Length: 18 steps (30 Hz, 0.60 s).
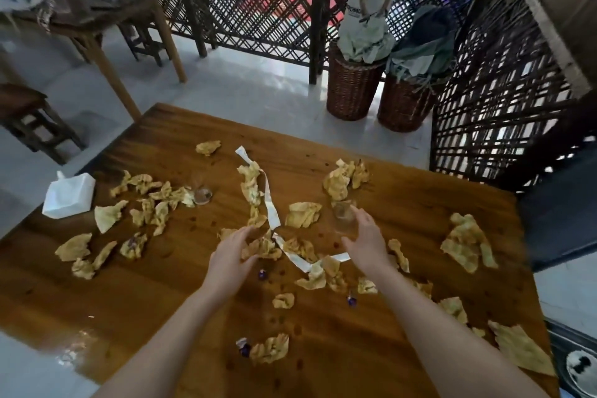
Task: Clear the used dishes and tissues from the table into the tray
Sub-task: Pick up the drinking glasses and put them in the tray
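Several crumpled yellowish tissues (303, 214) lie scattered over the brown wooden table (181, 294). A long white paper strip (269, 200) snakes across the middle. My right hand (366, 237) is wrapped around a clear glass cup (344, 216) near the table's centre. My left hand (231, 255) hovers with fingers spread, touching a crumpled tissue (261, 247). A second clear glass (203, 194) stands among tissues to the left. Small purple candy wrappers (244, 347) lie near the front. No tray is clearly in view.
A white tissue box (69, 195) sits at the table's left edge. Two wicker baskets (352, 90) with cloth stand beyond the table by a lattice screen (258, 0). Another wooden table and stools (29, 119) are at the left. A dark bin (578, 362) sits at lower right.
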Available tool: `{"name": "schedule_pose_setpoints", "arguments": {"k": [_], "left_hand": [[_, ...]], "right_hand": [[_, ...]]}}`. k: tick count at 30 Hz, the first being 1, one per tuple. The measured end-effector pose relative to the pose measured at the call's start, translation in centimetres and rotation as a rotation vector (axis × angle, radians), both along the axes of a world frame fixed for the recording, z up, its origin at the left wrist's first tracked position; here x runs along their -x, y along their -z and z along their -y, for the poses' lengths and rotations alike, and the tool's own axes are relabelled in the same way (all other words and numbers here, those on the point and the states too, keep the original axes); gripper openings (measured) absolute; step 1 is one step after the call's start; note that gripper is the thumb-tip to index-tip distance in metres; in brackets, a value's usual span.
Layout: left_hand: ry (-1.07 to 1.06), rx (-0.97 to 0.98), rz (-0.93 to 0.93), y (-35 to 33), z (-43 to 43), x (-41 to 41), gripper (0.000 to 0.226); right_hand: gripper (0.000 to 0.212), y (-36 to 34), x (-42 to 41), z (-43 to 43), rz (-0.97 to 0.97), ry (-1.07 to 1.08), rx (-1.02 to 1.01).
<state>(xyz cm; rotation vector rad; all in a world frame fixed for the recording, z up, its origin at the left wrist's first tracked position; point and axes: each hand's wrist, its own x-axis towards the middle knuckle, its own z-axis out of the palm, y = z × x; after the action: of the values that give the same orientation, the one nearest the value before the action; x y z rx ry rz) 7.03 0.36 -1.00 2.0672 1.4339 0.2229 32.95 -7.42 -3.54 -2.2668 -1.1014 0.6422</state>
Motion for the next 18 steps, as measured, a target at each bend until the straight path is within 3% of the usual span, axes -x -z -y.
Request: {"name": "schedule_pose_setpoints", "arguments": {"k": [8,14,18], "left_hand": [[-0.064,0.037,0.035,2.6,-3.2,2.2,0.063],[-0.072,0.031,0.050,3.3,-5.6,3.6,0.063],[-0.071,0.037,0.076,3.2,-7.6,4.7,0.064]], "right_hand": [[0.078,2.7,-1.1,-4.8,-0.067,0.086,0.001],[0.062,3.5,-0.2,-5.5,-0.034,0.105,-0.022],[0.065,2.4,2.2,-6.3,0.018,0.073,-0.081]]}}
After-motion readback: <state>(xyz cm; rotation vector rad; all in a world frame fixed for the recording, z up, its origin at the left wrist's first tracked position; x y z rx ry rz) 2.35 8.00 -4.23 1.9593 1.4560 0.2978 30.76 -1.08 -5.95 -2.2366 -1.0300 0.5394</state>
